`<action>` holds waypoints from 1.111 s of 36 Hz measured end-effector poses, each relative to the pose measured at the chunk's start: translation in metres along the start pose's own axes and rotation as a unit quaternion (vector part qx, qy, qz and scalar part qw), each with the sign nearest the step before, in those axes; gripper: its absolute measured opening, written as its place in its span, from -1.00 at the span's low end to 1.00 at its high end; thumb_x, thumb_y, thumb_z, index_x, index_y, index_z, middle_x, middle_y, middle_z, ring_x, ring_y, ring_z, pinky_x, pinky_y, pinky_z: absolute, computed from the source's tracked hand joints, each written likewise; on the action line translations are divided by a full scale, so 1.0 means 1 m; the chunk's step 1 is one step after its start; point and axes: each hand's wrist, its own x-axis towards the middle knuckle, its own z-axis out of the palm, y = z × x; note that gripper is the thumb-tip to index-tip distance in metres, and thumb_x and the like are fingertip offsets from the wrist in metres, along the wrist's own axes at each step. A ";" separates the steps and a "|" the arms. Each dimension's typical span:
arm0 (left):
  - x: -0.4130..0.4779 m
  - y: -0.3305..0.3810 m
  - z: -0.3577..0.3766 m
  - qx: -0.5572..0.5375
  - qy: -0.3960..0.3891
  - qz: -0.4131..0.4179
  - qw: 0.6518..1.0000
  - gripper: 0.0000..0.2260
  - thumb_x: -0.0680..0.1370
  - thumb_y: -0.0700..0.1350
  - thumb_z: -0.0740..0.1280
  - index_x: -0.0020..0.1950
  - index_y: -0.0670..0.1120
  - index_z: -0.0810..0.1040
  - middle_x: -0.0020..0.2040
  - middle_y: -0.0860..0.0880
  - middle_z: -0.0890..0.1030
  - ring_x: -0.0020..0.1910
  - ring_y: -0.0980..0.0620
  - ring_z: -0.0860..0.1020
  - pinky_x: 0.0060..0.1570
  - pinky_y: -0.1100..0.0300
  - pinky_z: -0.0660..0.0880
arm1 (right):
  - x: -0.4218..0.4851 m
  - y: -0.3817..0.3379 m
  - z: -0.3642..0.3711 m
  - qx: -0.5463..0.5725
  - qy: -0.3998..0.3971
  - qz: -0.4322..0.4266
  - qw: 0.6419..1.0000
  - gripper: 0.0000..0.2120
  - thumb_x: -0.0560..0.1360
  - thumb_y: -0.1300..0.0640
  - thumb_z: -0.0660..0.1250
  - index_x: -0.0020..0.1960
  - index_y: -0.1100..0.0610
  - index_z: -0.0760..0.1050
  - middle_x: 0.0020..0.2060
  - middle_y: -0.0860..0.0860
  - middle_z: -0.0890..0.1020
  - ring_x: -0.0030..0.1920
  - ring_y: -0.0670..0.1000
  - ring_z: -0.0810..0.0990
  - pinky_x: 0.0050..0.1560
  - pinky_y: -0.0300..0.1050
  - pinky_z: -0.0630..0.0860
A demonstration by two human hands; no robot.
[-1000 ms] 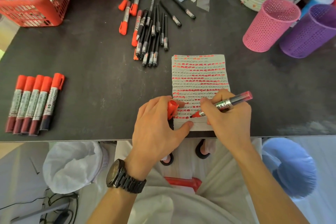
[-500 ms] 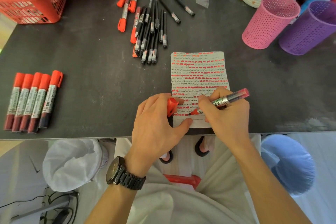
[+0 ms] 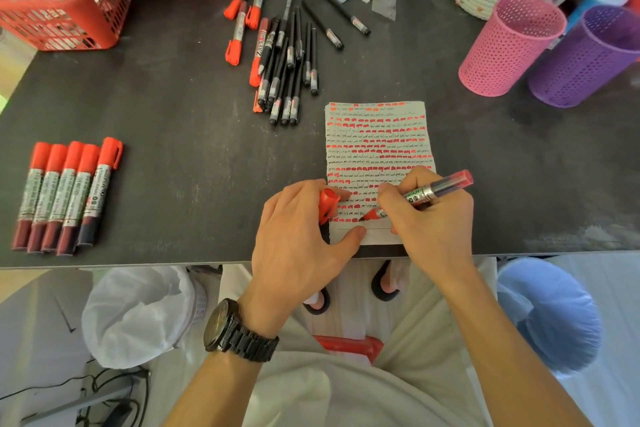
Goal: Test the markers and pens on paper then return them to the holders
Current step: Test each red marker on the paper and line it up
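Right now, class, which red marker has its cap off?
The marker in the right hand, tip on the paper; the left hand holds its red cap. The others lie capped.

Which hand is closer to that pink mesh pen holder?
Right. The right hand, gripping a red marker, is nearer the person and slightly left of the pink pen holder; the left hand, holding the marker cap, is farther left.

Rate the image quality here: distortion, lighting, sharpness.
Head view: wide-angle distortion leans the pink holder and the purple holder outward to the right. Head view: the light is soft and even, with only faint shadows at the holders' bases. Head view: the paper at centre is sharp, while the five red markers at the left look slightly soft.
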 end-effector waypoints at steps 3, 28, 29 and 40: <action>0.000 0.000 0.001 0.002 0.004 -0.001 1.000 -0.56 0.37 0.23 0.42 0.16 0.06 0.55 0.16 0.22 0.56 0.19 0.23 0.42 0.22 0.49 0.09 | 0.000 0.001 0.000 0.003 -0.002 0.005 1.000 -0.77 0.47 0.27 0.44 -0.34 0.14 0.52 -0.48 -0.08 0.58 -0.42 -0.08 0.60 -0.37 -0.37 0.47; -0.002 0.000 0.002 0.004 0.012 0.001 1.000 -0.57 0.38 0.23 0.43 0.17 0.07 0.54 0.15 0.22 0.56 0.19 0.22 0.42 0.24 0.49 0.10 | 0.000 0.002 -0.001 0.007 -0.006 -0.021 1.000 -0.77 0.48 0.23 0.43 -0.33 0.07 0.52 -0.47 -0.25 0.59 -0.38 -0.20 0.61 -0.38 -0.44 0.43; -0.002 0.000 0.002 0.003 0.014 0.001 1.000 -0.57 0.38 0.23 0.42 0.17 0.07 0.55 0.16 0.22 0.56 0.19 0.23 0.42 0.24 0.53 0.06 | 0.000 0.002 -0.001 0.007 -0.005 -0.022 1.000 -0.77 0.48 0.23 0.43 -0.33 0.07 0.51 -0.47 -0.25 0.58 -0.39 -0.20 0.61 -0.39 -0.44 0.42; -0.002 -0.001 0.001 -0.005 0.014 0.007 1.000 -0.58 0.39 0.20 0.44 0.16 0.06 0.55 0.15 0.22 0.55 0.18 0.24 0.40 0.25 0.58 0.03 | 0.000 0.002 0.000 0.005 -0.002 -0.029 1.000 -0.77 0.46 0.16 0.40 -0.35 -0.01 0.49 -0.49 -0.23 0.58 -0.43 -0.16 0.60 -0.40 -0.44 0.41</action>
